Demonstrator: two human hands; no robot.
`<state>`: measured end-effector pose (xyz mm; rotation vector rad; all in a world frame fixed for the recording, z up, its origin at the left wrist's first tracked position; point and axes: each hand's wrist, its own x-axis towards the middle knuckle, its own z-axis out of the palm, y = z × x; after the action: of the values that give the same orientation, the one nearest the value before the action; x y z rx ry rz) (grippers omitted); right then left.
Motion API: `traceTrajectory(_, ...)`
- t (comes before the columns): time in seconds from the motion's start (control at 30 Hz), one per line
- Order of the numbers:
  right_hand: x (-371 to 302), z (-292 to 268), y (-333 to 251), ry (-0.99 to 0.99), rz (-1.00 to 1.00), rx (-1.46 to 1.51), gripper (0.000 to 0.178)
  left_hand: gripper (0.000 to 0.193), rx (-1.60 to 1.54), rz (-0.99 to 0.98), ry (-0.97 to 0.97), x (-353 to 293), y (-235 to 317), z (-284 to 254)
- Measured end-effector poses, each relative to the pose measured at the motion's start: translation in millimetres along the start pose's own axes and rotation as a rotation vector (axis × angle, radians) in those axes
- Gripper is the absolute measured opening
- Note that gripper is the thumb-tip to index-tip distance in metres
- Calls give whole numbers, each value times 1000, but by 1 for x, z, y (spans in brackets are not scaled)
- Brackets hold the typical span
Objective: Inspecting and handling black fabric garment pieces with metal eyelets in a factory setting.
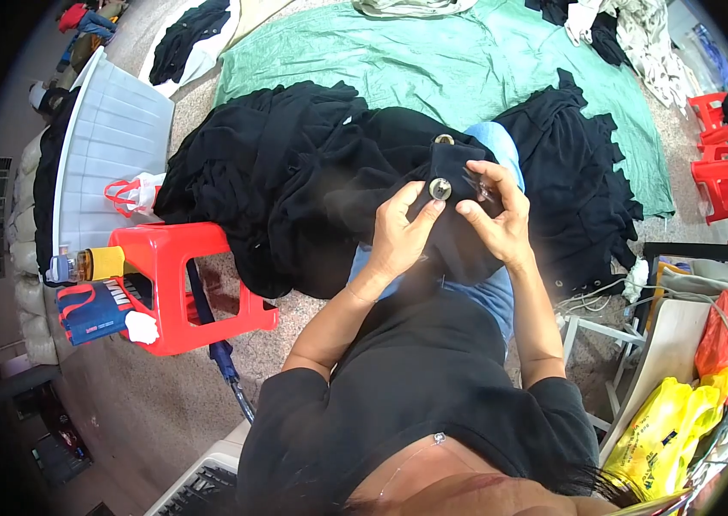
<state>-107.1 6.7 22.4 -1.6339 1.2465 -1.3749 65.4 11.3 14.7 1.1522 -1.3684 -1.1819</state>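
Note:
A black garment (373, 146) lies across my lap, and its folded edge is raised between my hands. A round shiny button (440, 188) shows on that edge, with a second button (443, 139) farther up. My left hand (398, 230) is closed on the cloth, its thumb and finger against the nearer button. My right hand (503, 215) curls round the other side of the same edge. A dark, shiny blur beside its fingers is too smeared to identify. Jeans show beneath the garment.
Left stands a red plastic stool (158, 292) with a blue bag (93, 311) hung on it, near a large grey bin (115, 129). Ahead, a green sheet (312, 60) bears more black garments (566, 172). Yellow bags (669, 430) and red stools (725, 176) are at right.

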Motion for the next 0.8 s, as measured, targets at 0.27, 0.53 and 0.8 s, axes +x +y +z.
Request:
traceTrajectory(0.27,7,5,6,-66,-379,-215,27,20,123,106,-66,0,-3,-5)
traceTrajectory(0.53,0,26,21,12,27,263,5,29,-69,126,20,7,-3,-4)
traceTrajectory(0.8,-1,14,12,4,229,419,20,21,-31,-47,34,5,-18,-8)
